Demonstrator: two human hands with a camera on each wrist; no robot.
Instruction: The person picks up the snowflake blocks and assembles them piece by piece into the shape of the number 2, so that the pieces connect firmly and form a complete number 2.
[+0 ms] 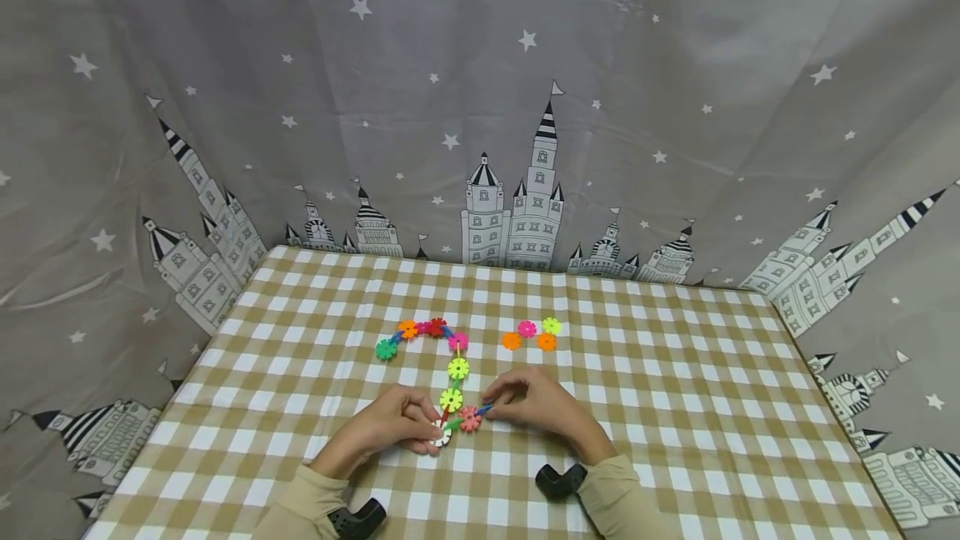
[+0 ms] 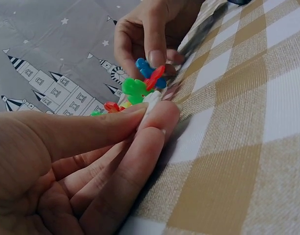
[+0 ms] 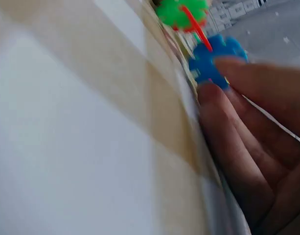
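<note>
A chain of notched plastic snowflake discs curves over the checked cloth, from a dark green disc (image 1: 386, 349) past an orange one (image 1: 407, 329) and down through yellow discs (image 1: 458, 369). At its near end my left hand (image 1: 401, 421) pinches a white disc (image 1: 442, 435) between thumb and fingers. A green disc (image 2: 135, 90) joins the white one to a coral-red disc (image 1: 470, 418). My right hand (image 1: 536, 401) pinches a blue disc (image 3: 216, 58) standing on edge, its notch meeting the coral-red disc's edge.
Behind my right hand lie several loose discs: two orange (image 1: 512, 341), one pink (image 1: 527, 329) and one yellow (image 1: 551, 325). The brown-and-white checked cloth (image 1: 675, 373) covers the table. A grey curtain (image 1: 420, 90) with printed castles and stars hangs around its far sides.
</note>
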